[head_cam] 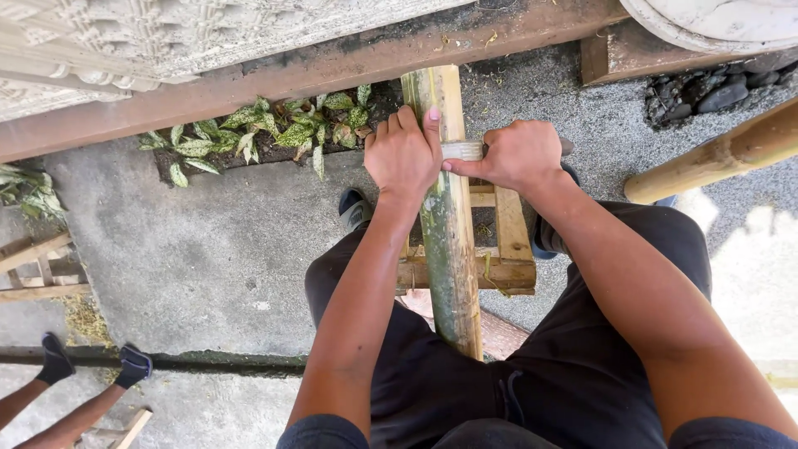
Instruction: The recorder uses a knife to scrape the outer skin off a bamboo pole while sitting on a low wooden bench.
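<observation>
A thick green-and-yellow bamboo pole (449, 241) runs away from me between my knees and rests on a low wooden stool (509, 249). My left hand (402, 154) grips the pole from its left side, thumb pointing up along it. My right hand (517, 154) is closed on a pale flat strip or blade (462, 150) lying across the pole between the two hands. I cannot tell what kind of tool it is.
Spotted green plants (266, 125) grow along a brown beam (316, 71). A second bamboo pole (715, 154) lies at the right. Another person's feet in dark sandals (91, 362) show at the lower left near a wooden frame (37, 266). Dark stones (706, 91) sit at top right.
</observation>
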